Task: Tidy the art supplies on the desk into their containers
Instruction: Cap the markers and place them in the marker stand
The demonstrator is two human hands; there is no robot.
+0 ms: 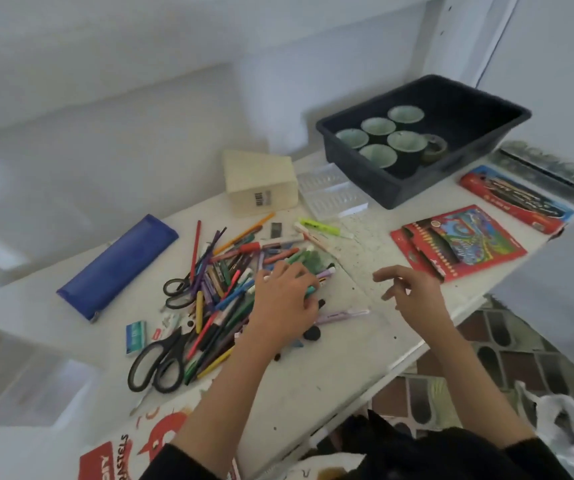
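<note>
Her left hand (287,299) grips pens from the pile (219,292) on the desk (341,344). The right hand (413,289) hovers loose-fingered, holding nothing.

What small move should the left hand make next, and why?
Probably close the fingers and lift: the left hand already lies on the pile of coloured pens and pencils, while the long blue pencil case sits beside it and the right hand hovers empty.

Two bare forearms are seen reaching in from the near edge. Black sleeves are worn, pushed up toward the elbows, so that the left hand (287,299) and the right hand (413,292) are left uncovered. No rings, watch or bracelets are seen. Dark clothing is glimpsed at the near right.
</note>
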